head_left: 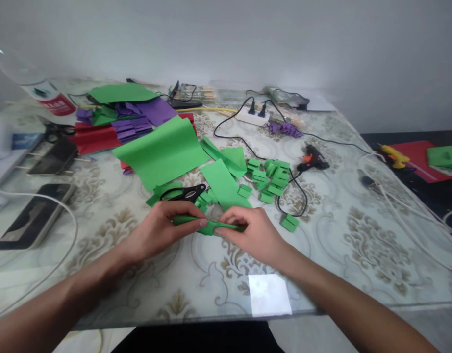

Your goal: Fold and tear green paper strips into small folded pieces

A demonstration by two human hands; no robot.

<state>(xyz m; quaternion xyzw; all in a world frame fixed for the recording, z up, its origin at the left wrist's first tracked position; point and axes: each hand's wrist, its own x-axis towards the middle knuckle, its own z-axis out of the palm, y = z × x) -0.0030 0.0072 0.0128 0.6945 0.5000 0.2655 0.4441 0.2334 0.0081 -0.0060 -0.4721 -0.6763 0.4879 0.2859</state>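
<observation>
Between my two hands is a folded strip of green craft paper (210,227). My left hand (170,226) pinches its left end, thumb on top. At the other end, my right hand (250,230) grips it between thumb and fingers. Just beyond my left hand lie black-handled scissors (185,193), resting on green scraps. A flat green paper piece (224,184) is past my fingertips, with a pile of small folded green pieces (272,176) to its right. One folded green piece (290,223) sits apart, right of my right hand.
A large green sheet (163,152) lies behind, near purple folded strips (132,128) and red paper (95,138). Farther right are a black glue gun (313,159) with its cord and a white power strip (252,116). Phones (35,215) and a bottle (38,83) stand at left.
</observation>
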